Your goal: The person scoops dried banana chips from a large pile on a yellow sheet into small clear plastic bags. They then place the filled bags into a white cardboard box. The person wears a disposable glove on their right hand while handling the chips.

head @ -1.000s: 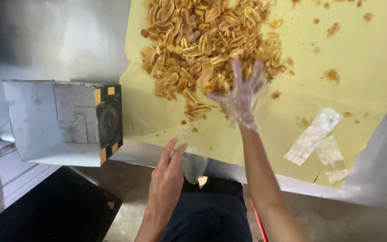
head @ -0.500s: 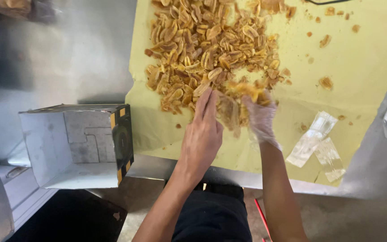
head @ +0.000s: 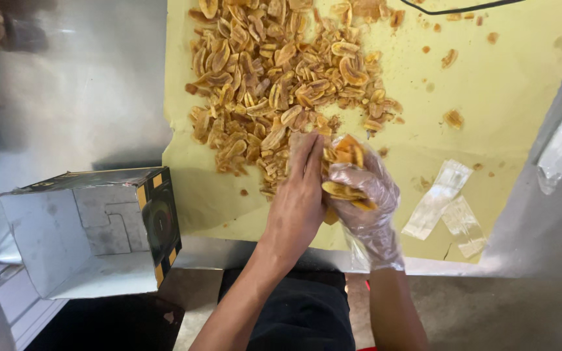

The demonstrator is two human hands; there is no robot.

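Banana chips [head: 281, 84], golden and fried, lie in a loose heap on a yellow paper sheet [head: 508, 110] that covers the metal bench [head: 73, 97], and the heap fills the upper middle of the sheet while single crumbs are scattered off to the right. At the near edge of the heap the two hands meet. The right hand [head: 362, 195], in a thin clear plastic glove, is cupped palm up and curled around a small load of chips, several slices showing above its fingers. The left hand [head: 300, 195] is bare, its fingers held straight and close together, pressed flat against the side of the gloved hand and the chips in it, with the fingertips reaching into the edge of the heap; it grips nothing itself. Both forearms come up from the bottom of the view, over dark clothing. To the left, near the front edge of the bench and well apart from the chips, an open cardboard box [head: 92, 227] lies on its side with its pale grey inside facing the camera and a black and yellow printed panel on its right flank. Right of the hands, two strips of clear tape [head: 447, 201] lie on the yellow sheet close to its near edge.
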